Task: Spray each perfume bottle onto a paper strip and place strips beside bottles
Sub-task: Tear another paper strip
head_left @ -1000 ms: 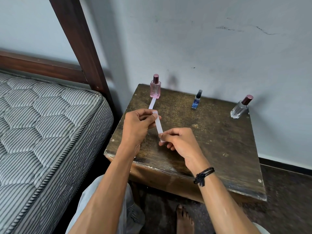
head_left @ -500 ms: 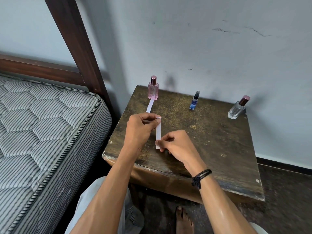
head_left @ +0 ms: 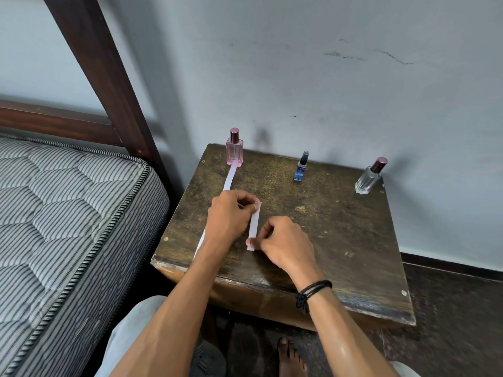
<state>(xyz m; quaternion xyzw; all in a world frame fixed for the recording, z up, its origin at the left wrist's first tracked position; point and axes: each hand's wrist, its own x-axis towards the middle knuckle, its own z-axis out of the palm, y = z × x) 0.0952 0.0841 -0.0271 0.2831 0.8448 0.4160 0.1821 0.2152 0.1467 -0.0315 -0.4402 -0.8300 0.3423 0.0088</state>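
Paper strip (head_left: 253, 227) has straightened above the scuffed wooden table (head_left: 340, 227).

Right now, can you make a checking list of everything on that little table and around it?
Surface: worn wooden table, scuffed top.
Job's things: pink bottle, blue bottle and clear bottle stand capped along the back; a flat strip lies in front of the pink bottle.
Clutter: nothing seen.
Hands: left hand pinches the held strip at its far end, right hand at its near end.
Cables: nothing seen.
Surroundings: mattress and bed post left, wall behind, bare foot below.
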